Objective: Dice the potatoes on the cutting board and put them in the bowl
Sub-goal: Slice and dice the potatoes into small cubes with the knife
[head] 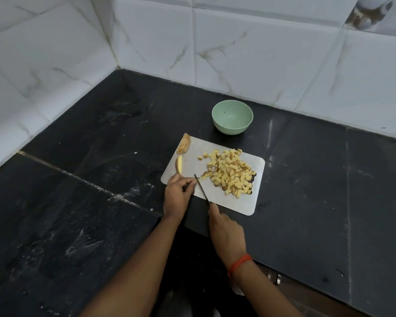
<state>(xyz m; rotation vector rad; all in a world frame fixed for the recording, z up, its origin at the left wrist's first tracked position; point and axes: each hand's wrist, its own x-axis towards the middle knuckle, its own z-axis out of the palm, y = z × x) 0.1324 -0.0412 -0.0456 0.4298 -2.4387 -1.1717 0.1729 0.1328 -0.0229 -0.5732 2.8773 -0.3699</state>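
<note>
Most of the diced potato is done, two wedges are uncut and the green bowl is empty, while the right hand grips the knife and the left hand curls by its tip, grasp unclear.

Bowl behind cutting board, diced potato on its right.

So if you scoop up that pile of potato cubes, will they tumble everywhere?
Probably a few will. The potato cubes are many small loose pieces heaped on the cutting board, so they'd likely scatter rather than move together. Their flat sides suggest they'd slide or tumble, not roll far.
</note>
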